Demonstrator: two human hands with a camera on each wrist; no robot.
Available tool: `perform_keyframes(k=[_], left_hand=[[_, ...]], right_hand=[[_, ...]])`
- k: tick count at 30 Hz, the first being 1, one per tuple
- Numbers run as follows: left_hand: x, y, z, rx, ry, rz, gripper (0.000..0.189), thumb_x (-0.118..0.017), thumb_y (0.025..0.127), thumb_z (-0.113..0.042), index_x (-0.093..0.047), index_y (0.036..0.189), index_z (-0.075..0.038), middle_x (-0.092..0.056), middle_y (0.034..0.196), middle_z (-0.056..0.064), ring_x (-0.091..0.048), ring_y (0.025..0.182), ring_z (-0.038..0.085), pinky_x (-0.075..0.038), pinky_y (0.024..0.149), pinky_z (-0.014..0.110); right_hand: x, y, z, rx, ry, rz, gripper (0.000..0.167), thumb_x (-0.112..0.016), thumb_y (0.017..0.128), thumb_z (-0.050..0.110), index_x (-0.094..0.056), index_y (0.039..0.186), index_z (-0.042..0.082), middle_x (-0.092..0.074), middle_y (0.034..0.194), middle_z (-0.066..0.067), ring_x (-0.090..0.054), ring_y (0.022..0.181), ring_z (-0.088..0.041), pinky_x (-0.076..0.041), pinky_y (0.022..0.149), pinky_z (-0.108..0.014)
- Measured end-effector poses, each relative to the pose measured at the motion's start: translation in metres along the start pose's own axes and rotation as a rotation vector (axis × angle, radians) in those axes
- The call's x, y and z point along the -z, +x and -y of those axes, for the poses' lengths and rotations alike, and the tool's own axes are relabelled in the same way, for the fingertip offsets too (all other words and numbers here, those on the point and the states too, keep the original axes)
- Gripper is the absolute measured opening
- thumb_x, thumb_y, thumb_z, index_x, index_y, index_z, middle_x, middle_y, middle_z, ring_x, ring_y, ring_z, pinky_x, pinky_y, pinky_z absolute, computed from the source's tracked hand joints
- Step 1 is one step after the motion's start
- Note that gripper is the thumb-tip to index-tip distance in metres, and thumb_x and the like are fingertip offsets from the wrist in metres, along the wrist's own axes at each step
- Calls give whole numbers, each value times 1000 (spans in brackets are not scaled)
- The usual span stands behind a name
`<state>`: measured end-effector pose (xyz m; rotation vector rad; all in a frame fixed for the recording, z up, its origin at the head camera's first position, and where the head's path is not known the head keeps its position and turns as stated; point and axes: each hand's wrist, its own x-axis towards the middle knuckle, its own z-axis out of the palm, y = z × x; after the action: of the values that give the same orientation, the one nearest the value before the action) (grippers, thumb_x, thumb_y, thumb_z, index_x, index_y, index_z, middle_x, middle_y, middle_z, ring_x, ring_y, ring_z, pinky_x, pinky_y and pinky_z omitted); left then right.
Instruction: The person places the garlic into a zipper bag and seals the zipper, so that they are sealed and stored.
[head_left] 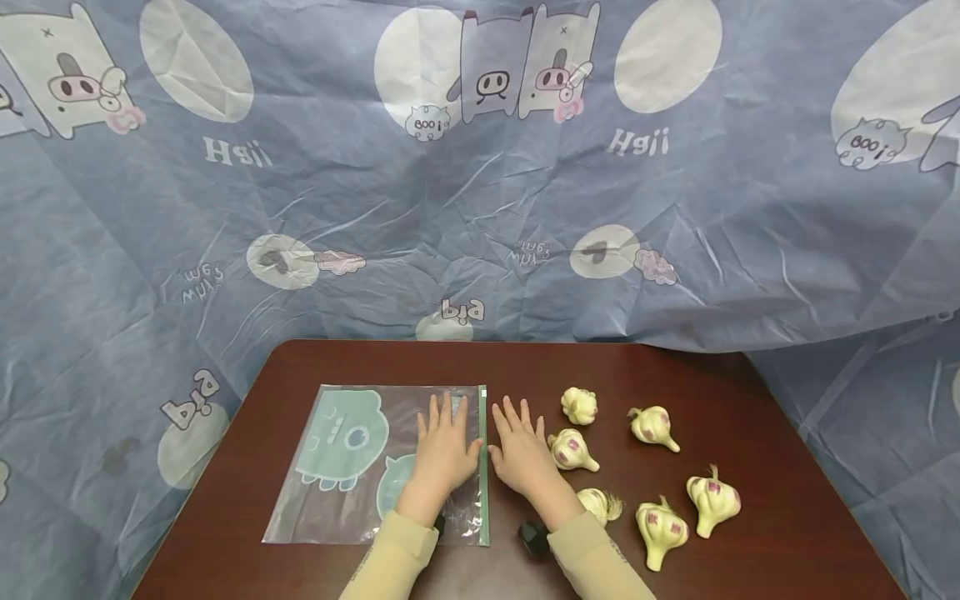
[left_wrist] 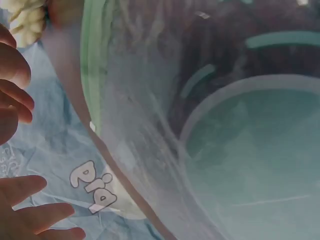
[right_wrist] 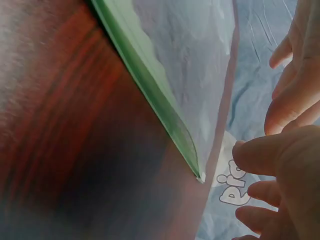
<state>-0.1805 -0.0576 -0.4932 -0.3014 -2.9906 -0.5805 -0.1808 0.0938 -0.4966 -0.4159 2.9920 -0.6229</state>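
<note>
A clear zip bag [head_left: 300,508] with pale teal cartoon prints lies flat on the table, its green zip edge [head_left: 483,483] facing right. My left hand [head_left: 445,454] is over the right part of the bag, fingers straight and spread. Just right of the zip edge, my right hand [head_left: 523,458] is also spread, palm down, holding nothing. Whether either palm presses on the surface cannot be told. Closest to the right hand is a garlic bulb [head_left: 572,450]; another garlic bulb [head_left: 597,505] is partly hidden by the right forearm.
More garlic bulbs are scattered on the right: one at the back [head_left: 579,406], one farther right [head_left: 654,427], one near the right side [head_left: 713,500] and one in front [head_left: 661,532]. The brown table [head_left: 525,362] ends at a hanging blue patterned cloth [head_left: 465,217].
</note>
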Motion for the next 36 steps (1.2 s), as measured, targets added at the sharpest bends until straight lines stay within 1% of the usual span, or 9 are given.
perform_keyframes(k=[5,11,16,20,24,29,33,36], left_hand=[[-3,-6,2,-9,27,3,72,-68,92,-34,-39,148,-2,-29,155,31,-18,146,51,-23,112,70],[-6,-13,4,-25,48,29,70,-67,92,-35,-40,148,-1,-28,156,29,-16,148,49,-21,113,70],[-11,-18,4,-45,72,17,69,-67,92,-36,-42,146,0,-30,155,30,-18,146,50,-22,112,70],[-15,-21,4,-46,80,12,69,-67,92,-37,-43,146,-1,-32,153,30,-20,146,50,-22,112,71],[-20,-23,4,-34,80,28,69,-67,92,-39,-44,146,-2,-33,153,29,-20,146,50,-22,112,70],[-22,-27,3,-24,79,59,70,-67,92,-39,-43,146,-2,-33,154,28,-20,146,49,-23,113,69],[-22,-30,0,-11,53,82,72,-67,91,-41,-43,146,-1,-35,153,30,-22,145,50,-23,112,70],[-24,-33,-2,0,37,111,74,-67,91,-44,-42,146,-1,-35,152,30,-24,144,51,-24,111,70]], right_hand=[[-7,-6,-3,7,-12,-13,65,-63,97,24,-34,152,5,-22,162,-18,-12,150,-44,-18,115,-68],[-14,-12,-5,15,-28,-19,65,-63,96,26,-36,151,4,-25,161,-19,-17,148,-45,-20,114,-69],[-17,-16,-6,23,-42,-19,65,-63,96,27,-36,150,3,-26,160,-20,-19,148,-47,-22,113,-69],[-20,-18,-7,23,-41,-21,64,-63,96,27,-37,150,2,-28,159,-21,-20,147,-47,-22,112,-70],[-24,-20,-8,18,-52,-14,64,-64,96,27,-39,149,2,-30,159,-21,-21,147,-47,-23,112,-69],[-28,-22,-9,20,-60,2,62,-62,97,26,-39,149,2,-30,158,-21,-21,147,-47,-24,112,-68],[-30,-24,-9,32,-66,10,58,-61,97,21,-40,148,1,-31,158,-21,-22,146,-47,-24,112,-68],[-30,-26,-9,45,-78,18,55,-60,97,17,-42,147,2,-33,157,-20,-23,146,-47,-25,112,-68]])
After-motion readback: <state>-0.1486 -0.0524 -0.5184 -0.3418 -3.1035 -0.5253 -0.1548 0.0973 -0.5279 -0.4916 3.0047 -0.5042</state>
